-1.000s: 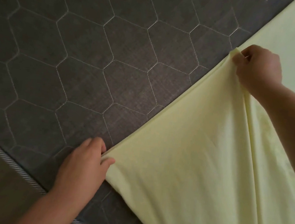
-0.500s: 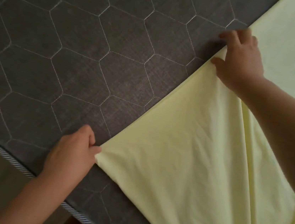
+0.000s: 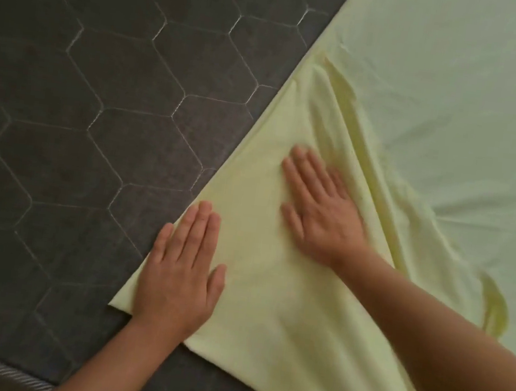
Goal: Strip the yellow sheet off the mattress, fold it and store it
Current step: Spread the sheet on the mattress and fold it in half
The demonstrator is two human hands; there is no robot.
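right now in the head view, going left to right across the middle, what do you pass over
dark quilted mattress → left hand flat on the folded sheet edge → right hand flat on the yellow sheet → ridge of bunched folds → smooth spread sheet

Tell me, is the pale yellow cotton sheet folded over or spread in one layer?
Folded over: the pale yellow cotton sheet has a flap lying on its flat part, ridged along one side, with left hand and right hand flat on it.

Dark quilted mattress [image 3: 102, 130] — yellow sheet [image 3: 422, 118] lying across it.
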